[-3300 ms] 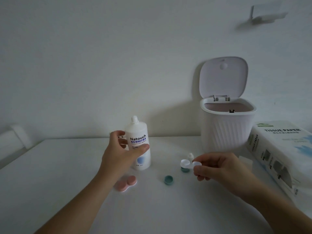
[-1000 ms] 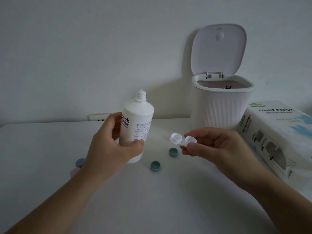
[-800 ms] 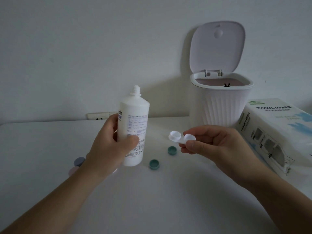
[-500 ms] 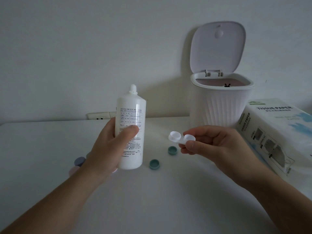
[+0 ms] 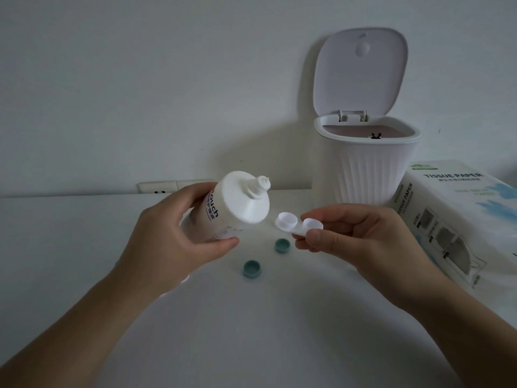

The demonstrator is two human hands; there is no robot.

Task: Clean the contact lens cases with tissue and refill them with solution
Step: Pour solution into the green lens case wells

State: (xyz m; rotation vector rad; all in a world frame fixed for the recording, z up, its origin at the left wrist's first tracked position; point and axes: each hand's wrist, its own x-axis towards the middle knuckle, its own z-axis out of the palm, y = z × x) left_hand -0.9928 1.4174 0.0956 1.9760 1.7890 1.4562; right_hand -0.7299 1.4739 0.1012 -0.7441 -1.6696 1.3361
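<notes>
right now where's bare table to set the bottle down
Bare patches: the wide stretch of table left of the left hand, and the near strip between the forearms. Crowded: the middle, where two teal caps lie below the lens case, and the right side with bin and tissue pack.

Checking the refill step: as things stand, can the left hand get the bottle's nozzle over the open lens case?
Probably yes. The left hand grips the tilted bottle, its nozzle close beside the uncapped lens case pinched in the right hand. Nothing lies between them.
</notes>
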